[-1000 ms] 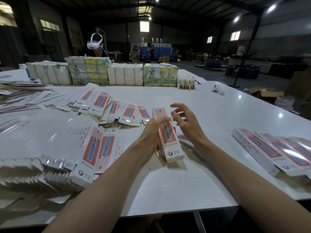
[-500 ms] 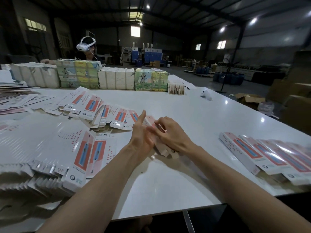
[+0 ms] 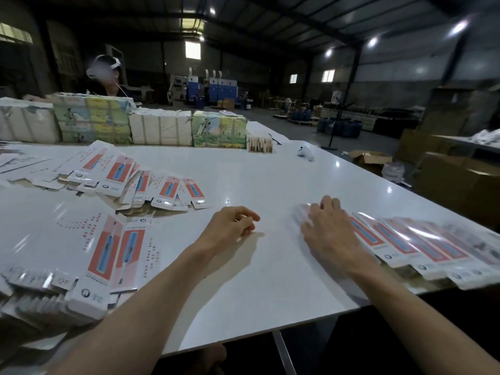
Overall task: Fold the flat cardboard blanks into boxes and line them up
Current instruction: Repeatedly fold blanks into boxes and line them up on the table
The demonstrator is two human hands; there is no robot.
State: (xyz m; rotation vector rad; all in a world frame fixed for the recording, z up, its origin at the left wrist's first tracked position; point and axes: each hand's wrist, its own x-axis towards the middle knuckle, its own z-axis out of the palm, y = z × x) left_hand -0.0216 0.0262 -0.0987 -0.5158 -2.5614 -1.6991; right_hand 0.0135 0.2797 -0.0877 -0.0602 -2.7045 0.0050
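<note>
R hand (image 3: 328, 234) flat, fingers spread, pressing box (image 3: 303, 216) at left end of row (image 3: 405, 244), long axis running away from person. L hand (image 3: 232, 226) loosely curled, empty, nearer the blanks (image 3: 167, 189) further left of row.

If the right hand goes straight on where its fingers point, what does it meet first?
Only bare table lies ahead of the right hand; far on, perhaps the small white controller, but depth is unclear.
</note>
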